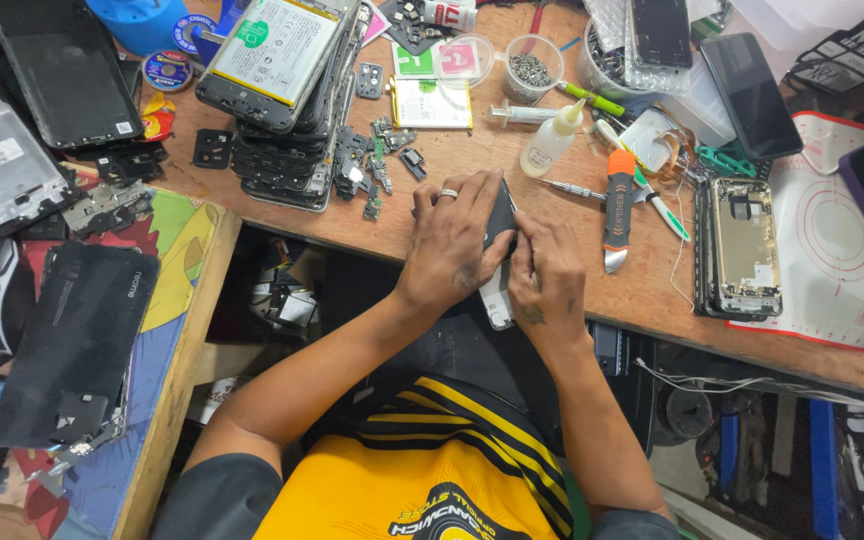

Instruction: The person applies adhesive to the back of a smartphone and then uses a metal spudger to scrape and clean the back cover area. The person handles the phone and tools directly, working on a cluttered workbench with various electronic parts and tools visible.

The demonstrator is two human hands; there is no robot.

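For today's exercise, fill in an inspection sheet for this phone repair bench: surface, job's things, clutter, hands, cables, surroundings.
Surface: brown wooden bench, crowded.
Job's things: dark flat phone part, held at the bench edge, mostly hidden by both hands.
Clutter: stack of opened phones; orange-handled tool; small white squeeze bottle; opened gold phone frame; clear cup of small screws.
Hands: left hand, ringed, pressing on the part; right hand gripping its lower edge.
Cables: white wires hanging under the bench.
Surroundings: colourful side table with black phone backs.
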